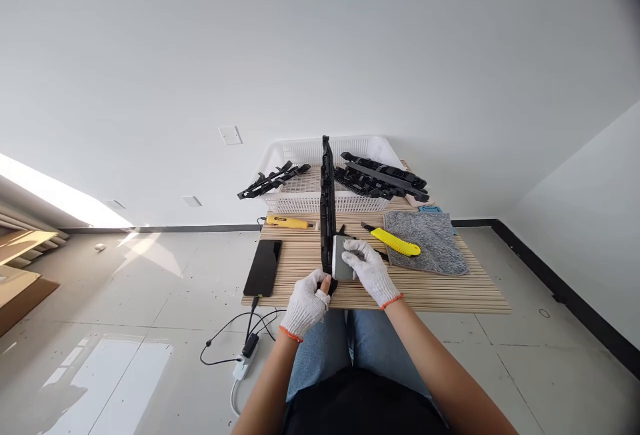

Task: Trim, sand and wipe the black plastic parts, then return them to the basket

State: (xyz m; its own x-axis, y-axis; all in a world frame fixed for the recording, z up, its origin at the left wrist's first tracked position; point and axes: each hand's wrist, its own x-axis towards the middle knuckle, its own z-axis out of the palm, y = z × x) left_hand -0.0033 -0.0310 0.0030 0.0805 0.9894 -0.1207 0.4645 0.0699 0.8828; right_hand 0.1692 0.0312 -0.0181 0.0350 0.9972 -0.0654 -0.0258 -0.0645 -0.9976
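Note:
My left hand (307,302), in a white knitted glove, is closed around the near end of a long black plastic trim part (327,212). That part points away from me, with its far end over a white basket. A grey sanding sponge (344,258) with a pale edge is gripped in my gloved right hand (367,265). Its pale side rests against the right flank of the black part, near the held end; exact contact is partly hidden. Just right of this hand, a yellow utility knife (395,241) with its blade out lies partly on a grey cloth (425,242).
Behind the table stands the white plastic basket (300,205), holding several black plastic parts (383,178). A yellow tool (287,222) and a black phone (263,268) lie on the slatted tabletop (445,298). Cables (250,332) run down to a power strip (243,365).

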